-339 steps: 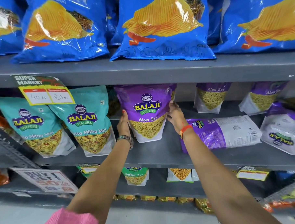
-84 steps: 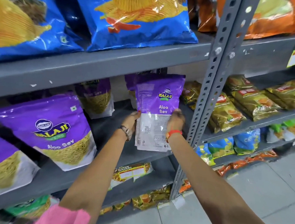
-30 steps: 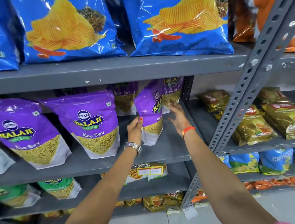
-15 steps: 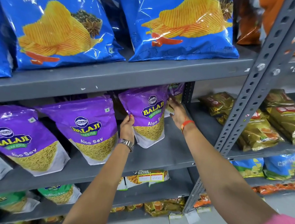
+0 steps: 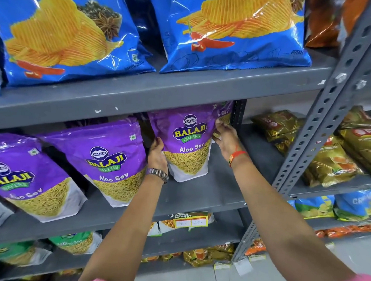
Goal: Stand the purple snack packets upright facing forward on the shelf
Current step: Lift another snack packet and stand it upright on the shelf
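In the head view, the landmark is the gray upright post (image 5: 330,117) of the rack. To the left of this post, on the middle shelf (image 5: 199,196), a purple Aloo Sev packet (image 5: 186,144) stands upright with its printed front toward the camera. Both hands hold it by its sides. The left hand (image 5: 157,154) presses on the left edge of the packet, with the fingers together and curled around this edge. The right hand (image 5: 225,135) lies on the right edge, with the fingers bent onto the packet and the thumb side toward the post. The left wrist carries a metal watch (image 5: 157,174) and the right wrist an orange band (image 5: 236,156).

Further left from the post, two more purple packets stand on the same shelf, the second packet (image 5: 109,160) just beside the held one and the third packet (image 5: 27,180) near the left border. Both face forward and lean a little back. Behind the right hand, another purple packet (image 5: 224,114) is partly hidden. Above, blue chip bags (image 5: 234,32) lie on the upper shelf. Right of the post are golden-green packets (image 5: 332,163).
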